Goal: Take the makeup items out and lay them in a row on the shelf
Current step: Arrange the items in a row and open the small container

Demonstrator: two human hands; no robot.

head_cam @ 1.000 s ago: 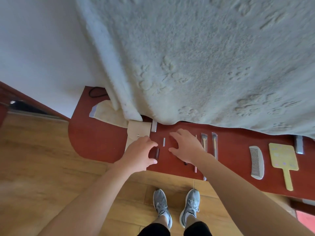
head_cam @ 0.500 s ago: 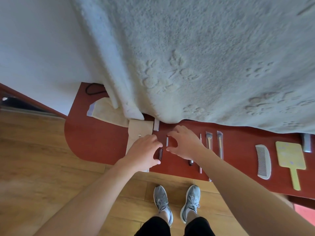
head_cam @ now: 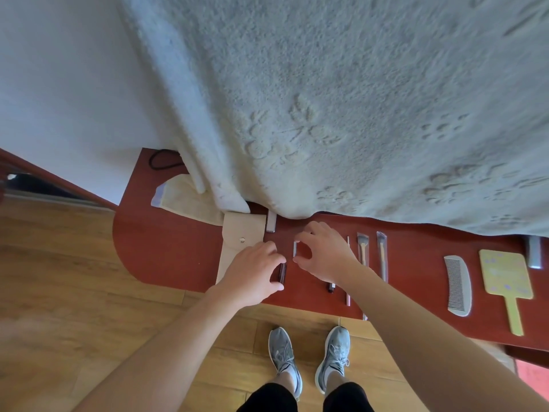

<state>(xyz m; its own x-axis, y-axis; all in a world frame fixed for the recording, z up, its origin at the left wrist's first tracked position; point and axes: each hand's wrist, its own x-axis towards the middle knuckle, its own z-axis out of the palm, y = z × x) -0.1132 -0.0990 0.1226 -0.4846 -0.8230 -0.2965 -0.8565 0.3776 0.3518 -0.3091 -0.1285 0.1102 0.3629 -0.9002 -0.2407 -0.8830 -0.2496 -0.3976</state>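
Silver stick (head_cam: 295, 248) now pinched between right hand (head_cam: 326, 254) fingers, earlier spread; left hand (head_cam: 252, 272) grips dark pencil (head_cam: 282, 273).

The left arm (head_cam: 166, 346) and right arm (head_cam: 416, 322) are bare from the frame's lower edge up to the left hand (head_cam: 252, 272) and right hand (head_cam: 323, 254). At bottom centre are 2 grey knit trainers, the left shoe (head_cam: 283, 356) and right shoe (head_cam: 334, 355), with grey laces and white soles. They are worn with pale ankle socks (head_cam: 329, 374) and black legwear (head_cam: 267, 398).
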